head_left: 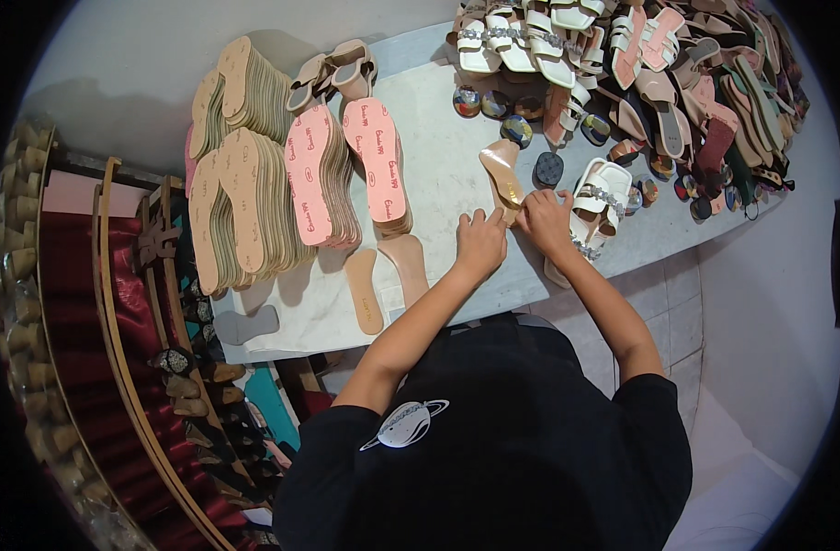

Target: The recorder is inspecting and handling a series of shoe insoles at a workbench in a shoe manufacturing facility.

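A tan, glossy sandal [502, 170] lies at the middle of the table, its near end between my two hands. My left hand [481, 246] is closed, with its fingertips pressed on the sandal's near end. From the right, my right hand [546, 223] pinches the same end; the exact spot is partly hidden by the fingers. Close beside the right hand stands a white sandal [600, 197] with jewelled straps. A dark round-ended piece [547, 169] lies just beyond it. Left of my left forearm are a tan insole [363, 292] and a wider beige sole piece [405, 262].
Stacks of beige insoles [254, 207] and pink printed insoles [321, 174] stand on the left of the white table [438, 119]. White sandals [507, 41] and a heap of mixed shoes [704, 92] fill the far right. A shoe rack [195, 367] is at left.
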Tool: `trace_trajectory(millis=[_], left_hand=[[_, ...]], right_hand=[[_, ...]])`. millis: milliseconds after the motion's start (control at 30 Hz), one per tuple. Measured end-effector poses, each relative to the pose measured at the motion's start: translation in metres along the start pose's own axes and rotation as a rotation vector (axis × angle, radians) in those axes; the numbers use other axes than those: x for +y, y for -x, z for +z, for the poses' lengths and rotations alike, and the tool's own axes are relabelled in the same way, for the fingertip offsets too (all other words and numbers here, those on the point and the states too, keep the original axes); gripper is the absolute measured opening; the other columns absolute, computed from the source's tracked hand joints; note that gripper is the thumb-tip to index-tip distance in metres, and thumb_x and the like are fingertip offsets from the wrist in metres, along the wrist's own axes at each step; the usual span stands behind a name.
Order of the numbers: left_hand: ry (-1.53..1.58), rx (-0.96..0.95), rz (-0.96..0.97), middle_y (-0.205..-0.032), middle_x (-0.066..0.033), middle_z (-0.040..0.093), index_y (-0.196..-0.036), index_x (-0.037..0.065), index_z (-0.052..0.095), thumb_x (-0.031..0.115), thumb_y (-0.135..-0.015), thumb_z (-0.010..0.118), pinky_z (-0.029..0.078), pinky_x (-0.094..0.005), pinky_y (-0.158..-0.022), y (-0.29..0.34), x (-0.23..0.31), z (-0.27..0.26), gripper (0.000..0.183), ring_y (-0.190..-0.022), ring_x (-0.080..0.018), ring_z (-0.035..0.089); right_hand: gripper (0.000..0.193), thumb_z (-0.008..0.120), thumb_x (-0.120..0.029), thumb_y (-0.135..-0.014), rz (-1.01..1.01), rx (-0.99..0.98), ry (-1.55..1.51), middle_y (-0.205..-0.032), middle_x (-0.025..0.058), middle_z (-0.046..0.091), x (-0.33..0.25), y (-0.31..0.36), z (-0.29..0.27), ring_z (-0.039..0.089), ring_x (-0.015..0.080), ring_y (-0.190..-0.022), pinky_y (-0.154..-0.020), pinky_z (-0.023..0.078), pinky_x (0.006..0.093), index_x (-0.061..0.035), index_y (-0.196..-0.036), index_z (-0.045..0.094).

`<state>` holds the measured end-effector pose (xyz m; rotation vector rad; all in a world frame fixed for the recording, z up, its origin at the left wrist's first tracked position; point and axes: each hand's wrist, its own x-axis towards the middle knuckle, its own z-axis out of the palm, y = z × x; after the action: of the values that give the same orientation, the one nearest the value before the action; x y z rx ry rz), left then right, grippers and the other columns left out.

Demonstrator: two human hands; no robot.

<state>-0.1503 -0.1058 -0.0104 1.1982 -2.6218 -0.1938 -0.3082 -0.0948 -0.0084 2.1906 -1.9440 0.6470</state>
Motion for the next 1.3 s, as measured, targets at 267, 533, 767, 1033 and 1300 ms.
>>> trace_trajectory(millis=[267,533,767,1033,1300], left_hand=[[-0.006,-0.018,0.021,-0.105,-0.0021,0.056,-0.088,0.008,0.065,0.015,-0.069,0.058,0.034,-0.0424,-0.077,-0.001,-0.001,-0.003,0.021,-0.087,-0.0220,0.050],[-0.011,-0.024,0.022,-0.104,-0.0021,0.055,-0.088,0.008,0.064,0.015,-0.068,0.058,0.035,-0.0427,-0.076,-0.001,-0.001,-0.004,0.021,-0.086,-0.0222,0.050],[-0.006,-0.022,0.021,-0.104,-0.0014,0.055,-0.089,0.009,0.064,0.014,-0.069,0.058,0.035,-0.0424,-0.074,-0.001,-0.002,-0.004,0.022,-0.087,-0.0226,0.050],[-0.006,-0.013,0.031,-0.106,-0.0010,0.055,-0.091,0.010,0.065,0.014,-0.069,0.059,0.035,-0.0420,-0.074,-0.001,-0.002,-0.002,0.023,-0.088,-0.0231,0.050],[0.247,-0.108,-0.101,-0.101,-0.0035,0.057,-0.095,0.008,0.063,0.015,-0.074,0.057,0.035,-0.0413,-0.072,-0.017,-0.006,-0.015,0.023,-0.087,-0.0251,0.051]], right_hand=[[0.013,0.060,-0.020,-0.069,0.041,0.008,-0.002,-0.077,0.0034,0.056,0.002,0.001,-0.002,0.052,0.0183,-0.082,-0.082,0.030,0.0451,-0.0083,-0.073,0.057],[0.011,0.061,-0.019,-0.070,0.073,0.048,-0.027,-0.079,0.0017,0.056,0.009,-0.001,-0.006,0.053,0.0179,-0.083,-0.082,0.030,0.0441,-0.0104,-0.075,0.058],[0.012,0.061,-0.019,-0.071,0.118,0.019,-0.013,-0.083,0.0010,0.057,0.011,-0.002,-0.008,0.053,0.0176,-0.085,-0.083,0.030,0.0436,-0.0107,-0.079,0.059],[0.010,0.061,-0.018,-0.073,0.146,0.147,0.032,-0.083,0.0008,0.057,0.025,-0.014,-0.021,0.052,0.0184,-0.085,-0.082,0.031,0.0429,-0.0111,-0.081,0.058],[0.013,0.061,-0.017,-0.071,-0.001,0.088,-0.080,-0.083,0.0010,0.056,0.018,-0.012,-0.036,0.052,0.0188,-0.086,-0.082,0.031,0.0417,-0.0115,-0.082,0.057]])
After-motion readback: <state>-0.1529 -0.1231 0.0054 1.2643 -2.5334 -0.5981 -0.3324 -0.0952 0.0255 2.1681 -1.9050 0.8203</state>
